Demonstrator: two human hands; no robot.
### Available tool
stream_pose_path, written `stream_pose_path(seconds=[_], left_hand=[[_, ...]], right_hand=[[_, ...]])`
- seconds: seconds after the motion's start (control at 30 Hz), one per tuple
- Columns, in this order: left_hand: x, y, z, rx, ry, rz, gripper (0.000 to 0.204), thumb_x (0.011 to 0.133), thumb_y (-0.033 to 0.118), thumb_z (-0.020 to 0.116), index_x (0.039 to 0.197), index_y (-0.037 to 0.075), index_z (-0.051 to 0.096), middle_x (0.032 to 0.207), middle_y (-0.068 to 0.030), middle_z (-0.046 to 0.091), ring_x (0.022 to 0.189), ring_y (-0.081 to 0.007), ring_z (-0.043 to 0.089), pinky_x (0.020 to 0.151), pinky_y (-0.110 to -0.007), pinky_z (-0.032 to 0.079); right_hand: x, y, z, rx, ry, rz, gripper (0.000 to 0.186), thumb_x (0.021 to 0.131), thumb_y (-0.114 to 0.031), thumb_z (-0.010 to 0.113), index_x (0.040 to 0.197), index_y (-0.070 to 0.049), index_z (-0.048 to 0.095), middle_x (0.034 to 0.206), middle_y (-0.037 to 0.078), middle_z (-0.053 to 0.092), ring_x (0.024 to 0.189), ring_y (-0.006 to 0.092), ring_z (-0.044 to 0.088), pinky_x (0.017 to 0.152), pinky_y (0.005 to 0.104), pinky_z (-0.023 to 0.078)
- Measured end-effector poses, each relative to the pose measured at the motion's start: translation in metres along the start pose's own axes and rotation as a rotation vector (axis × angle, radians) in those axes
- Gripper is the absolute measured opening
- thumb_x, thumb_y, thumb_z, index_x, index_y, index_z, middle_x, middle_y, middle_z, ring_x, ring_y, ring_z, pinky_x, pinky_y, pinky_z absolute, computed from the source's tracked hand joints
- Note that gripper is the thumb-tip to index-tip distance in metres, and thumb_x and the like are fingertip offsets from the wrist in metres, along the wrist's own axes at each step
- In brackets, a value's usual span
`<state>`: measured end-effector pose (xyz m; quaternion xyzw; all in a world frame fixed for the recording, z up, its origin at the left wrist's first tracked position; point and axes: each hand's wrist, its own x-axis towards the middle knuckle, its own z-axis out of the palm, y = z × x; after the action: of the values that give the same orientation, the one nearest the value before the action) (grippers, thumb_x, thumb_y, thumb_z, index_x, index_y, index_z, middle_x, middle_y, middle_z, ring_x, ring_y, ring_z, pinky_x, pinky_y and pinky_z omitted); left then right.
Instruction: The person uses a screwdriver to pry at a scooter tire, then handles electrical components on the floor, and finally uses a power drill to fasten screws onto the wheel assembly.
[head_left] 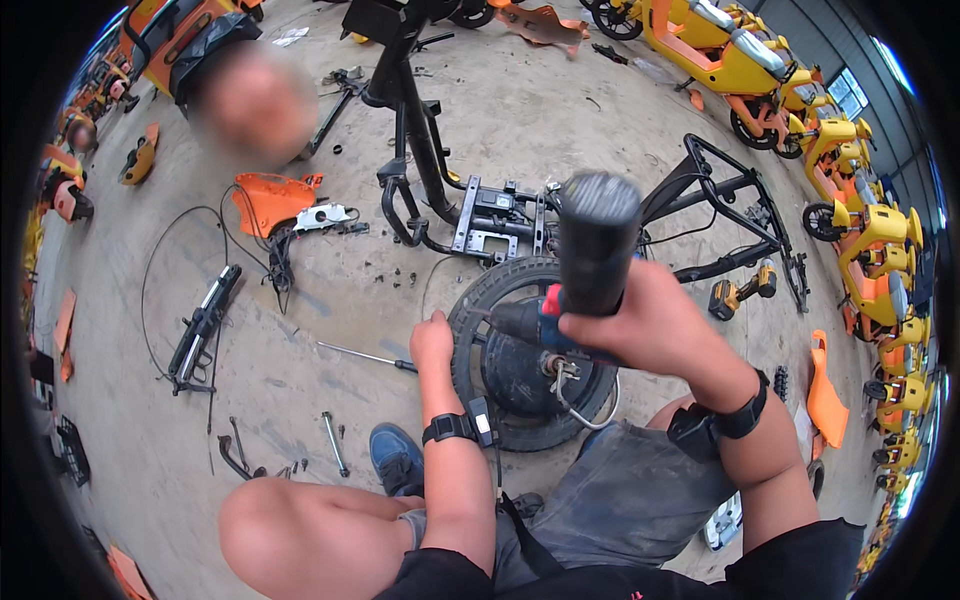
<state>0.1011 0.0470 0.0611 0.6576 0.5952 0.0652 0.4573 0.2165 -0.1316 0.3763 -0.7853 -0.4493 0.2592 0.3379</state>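
My right hand (640, 325) grips a cordless drill (598, 245) with a dark body and blue and red parts, its blurred end rising toward me. The drill's nose points left, over a wheel (520, 385) with a black tyre and a dark hub. My left hand (432, 342) is closed at the tyre's left side; what its fingers hold, if anything, is hidden. A thin cable (424, 290) curves up from beside that hand. From the axle a grey cable (590, 422) loops over the wheel, which sits at a bare black scooter frame (415, 130).
Left of the wheel lie a long screwdriver (365, 355), a metal wrench (334, 445) and a fork-like part (205, 330). An orange panel (272, 203) sits farther off. A yellow and black drill (742, 290) lies right. Yellow scooters (860, 240) line the right side.
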Motion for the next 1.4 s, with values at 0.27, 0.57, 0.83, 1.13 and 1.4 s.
stream_pose_path(seconds=[0.27,0.57,0.83,1.13,1.4], left_hand=[[0.019,-0.046,0.006,0.191,0.089,0.154,0.052,0.093,0.04,0.044,0.096,-0.003,0.072,0.1,-0.0322,0.066,0.1,-0.0508,0.061,0.089,-0.054,0.047],[-0.084,0.112,-0.064,-1.011,-0.37,0.317,0.07,0.105,0.052,0.038,0.101,-0.01,0.071,0.057,0.0084,0.033,0.051,-0.0039,0.029,0.048,-0.023,0.02],[-0.125,0.158,0.006,-1.11,-1.092,0.439,0.088,0.078,0.07,0.071,0.122,-0.005,0.063,0.114,-0.013,0.068,0.104,-0.0196,0.064,0.092,-0.036,0.051],[-0.15,0.125,0.015,-0.992,-1.226,0.306,0.083,0.08,0.067,0.07,0.122,-0.004,0.064,0.117,-0.0173,0.069,0.107,-0.0273,0.068,0.097,-0.039,0.051],[-0.223,0.075,0.018,-0.937,-1.318,0.334,0.078,0.082,0.06,0.07,0.124,-0.005,0.063,0.12,-0.0154,0.069,0.11,-0.0257,0.066,0.098,-0.038,0.05]], right_hand=[[-0.008,0.042,-0.038,0.716,0.317,0.375,0.035,0.086,-0.022,0.074,0.109,0.002,0.065,0.097,0.008,0.071,0.08,0.0146,0.068,0.076,0.0298,0.054],[-0.049,0.054,-0.032,1.399,0.41,0.794,0.038,0.099,-0.033,0.059,0.122,-0.003,0.062,0.11,0.013,0.071,0.094,0.025,0.072,0.083,0.0387,0.061],[-0.006,0.053,-0.02,1.388,0.377,1.117,0.046,0.096,-0.057,0.053,0.105,-0.013,0.064,0.077,0.004,0.066,0.054,0.016,0.061,0.043,0.0286,0.048],[-0.069,0.08,0.015,1.277,0.535,1.46,0.064,0.089,-0.072,0.048,0.083,-0.011,0.062,0.058,0.008,0.059,0.043,0.0238,0.059,0.036,0.0323,0.049],[-0.165,0.075,0.04,1.329,0.554,1.289,0.055,0.091,-0.066,0.054,0.094,-0.012,0.064,0.073,0.007,0.065,0.054,0.0223,0.063,0.046,0.0315,0.051]])
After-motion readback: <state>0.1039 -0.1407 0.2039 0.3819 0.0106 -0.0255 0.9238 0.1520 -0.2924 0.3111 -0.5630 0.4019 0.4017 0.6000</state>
